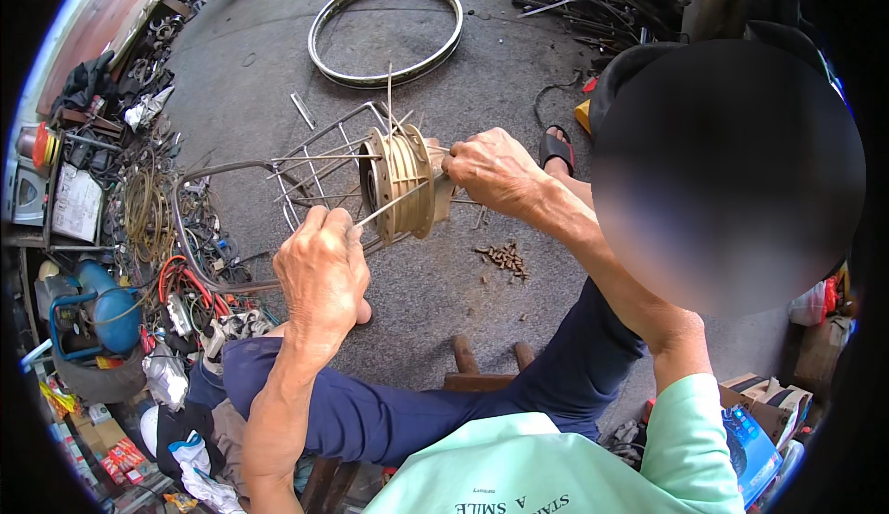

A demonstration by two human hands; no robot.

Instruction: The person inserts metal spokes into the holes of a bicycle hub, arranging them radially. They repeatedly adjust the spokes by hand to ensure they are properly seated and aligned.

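Here, left hand pinching spoke, right hand gripping wheel hub

this looks like a small wheel or cycle repair workshop, worked at floor level. a bare metal wheel rim lies flat on the grey concrete floor, with a pile of loose spokes and rods near the far edge. along the left side sit tangled wires and cables, a blue compressor-like machine and heaps of scrap parts. small brown nipples lie scattered on the floor beside a low wooden stool.
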